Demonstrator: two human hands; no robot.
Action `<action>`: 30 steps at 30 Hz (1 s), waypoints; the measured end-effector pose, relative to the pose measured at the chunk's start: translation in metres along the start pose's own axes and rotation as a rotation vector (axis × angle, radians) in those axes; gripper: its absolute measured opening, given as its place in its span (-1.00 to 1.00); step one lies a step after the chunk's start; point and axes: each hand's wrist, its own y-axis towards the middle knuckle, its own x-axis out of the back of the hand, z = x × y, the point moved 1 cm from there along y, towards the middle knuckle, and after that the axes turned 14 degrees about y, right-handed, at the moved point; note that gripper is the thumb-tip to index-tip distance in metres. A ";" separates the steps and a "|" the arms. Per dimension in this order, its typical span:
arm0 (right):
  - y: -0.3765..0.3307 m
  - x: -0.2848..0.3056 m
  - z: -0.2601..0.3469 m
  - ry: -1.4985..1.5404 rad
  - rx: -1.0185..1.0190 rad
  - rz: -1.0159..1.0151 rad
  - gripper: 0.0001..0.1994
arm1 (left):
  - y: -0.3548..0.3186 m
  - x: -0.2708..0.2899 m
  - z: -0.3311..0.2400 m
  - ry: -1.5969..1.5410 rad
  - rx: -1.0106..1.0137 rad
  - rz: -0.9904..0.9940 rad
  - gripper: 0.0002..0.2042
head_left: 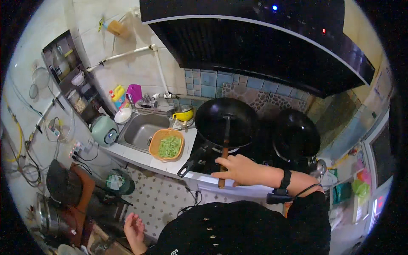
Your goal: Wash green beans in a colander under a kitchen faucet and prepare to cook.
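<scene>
My right hand [241,169] is closed around the wooden handle of a spatula [224,158]. The spatula's metal end rests inside a large black wok [208,117], which sits on the left burner of the stove. The wok's own black handle [192,162] sticks out toward me, just left of the spatula. Low at my left side, my left hand [134,228] hangs with loosely curled fingers and nothing in it. On the counter left of the wok, an orange plastic basket [152,146] holds cut green vegetables [169,147], apparently beans.
A second black pan [296,135] stands on the stove's right side. A steel sink [146,127] lies behind the basket, with a yellow pot [183,114] beside it. The pale green cooker [104,130] is at the counter's left end. Above hangs a dark range hood [255,51].
</scene>
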 end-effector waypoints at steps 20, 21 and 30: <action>-0.046 0.053 0.000 0.109 -0.252 -0.552 -0.81 | 0.046 -0.284 -0.030 0.691 0.154 0.967 -0.62; -0.046 0.041 -0.006 0.099 -0.278 -0.475 -0.82 | 0.047 -0.295 -0.027 0.736 0.209 0.997 -0.63; -0.099 0.104 0.069 0.129 -0.169 -0.420 -0.79 | 0.042 -0.271 -0.019 0.735 0.127 1.184 -0.59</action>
